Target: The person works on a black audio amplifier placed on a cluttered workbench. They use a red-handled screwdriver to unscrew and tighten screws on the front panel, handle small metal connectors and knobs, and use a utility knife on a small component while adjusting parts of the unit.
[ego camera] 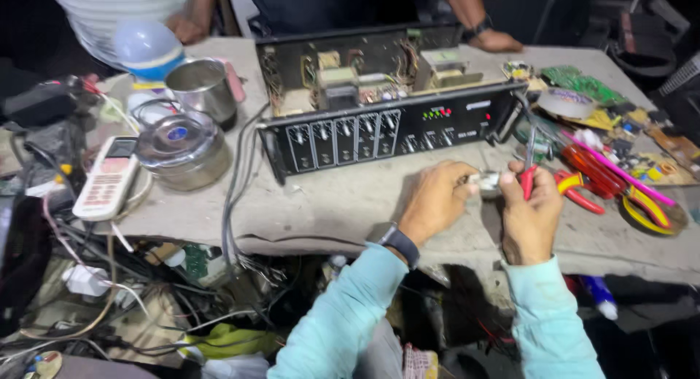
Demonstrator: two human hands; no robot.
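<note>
Nearest the camera: two pale blue sleeves rise from the lower edge to the hands over the worn table [350, 204].
Left hand [435, 202]: fingers curled together, pinching a small silvery metal part [487, 182] at the fingertips; a dark watch [397, 242] sits on the wrist.
Right hand [531, 208]: fingers clamped around a red-handled tool [528, 176], its thin shaft standing up above the knuckles.
Metal part: between the two sets of fingertips, just beside the tool; whether they touch cannot be told.
Just right of the fingers: red pliers [580, 189], a pink-handled tool [620, 171], a yellow tape roll [649, 208].
Just beyond the fingers: black amplifier [386, 135] with its lid off, knobs facing the hands.
Far left of the fingers: steel lidded pot [182, 151], steel cup [200, 87], white remote [108, 178].
Farthest: another person's hand [496, 40] resting on the table's back edge.
</note>
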